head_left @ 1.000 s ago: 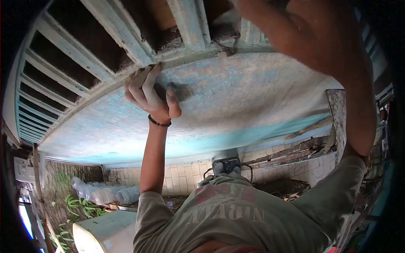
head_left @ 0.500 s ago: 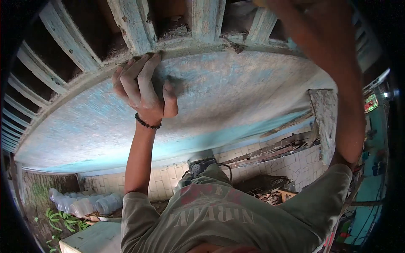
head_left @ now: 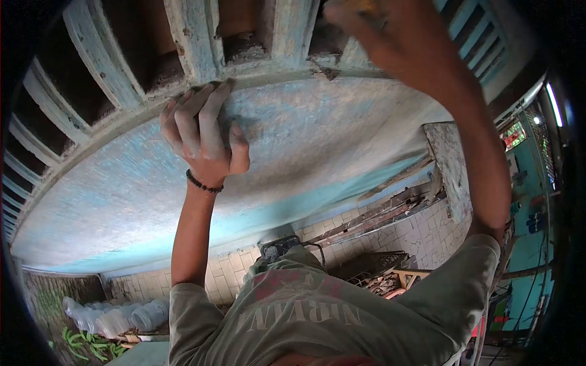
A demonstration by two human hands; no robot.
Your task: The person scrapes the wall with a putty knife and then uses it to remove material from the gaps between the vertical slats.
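Observation:
My left hand (head_left: 204,131), dusted grey and wearing a dark beaded bracelet (head_left: 204,182), rests against the worn blue-and-white wall (head_left: 305,134). Its fingertips reach the ledge (head_left: 253,72) under the slatted window, thumb apart from the fingers. Higher up on the right, my right hand (head_left: 390,36) is bent at the wrist in front of the painted slats (head_left: 292,30). Its fingers close around something with a yellow-orange part (head_left: 364,7); motion blur and the frame's top edge hide what it is. Patches of paint on the wall look scuffed.
Below lies a tiled floor (head_left: 226,274) with long wooden strips (head_left: 378,213) along the wall. A weathered board (head_left: 448,165) leans at the right. Clear plastic containers (head_left: 116,317) stand at lower left. A wooden crate with debris (head_left: 390,282) sits near my legs.
My right hand has moved left and lower along the slats, showing more of itself. My left hand stays at the ledge. The whole view has shifted slightly.

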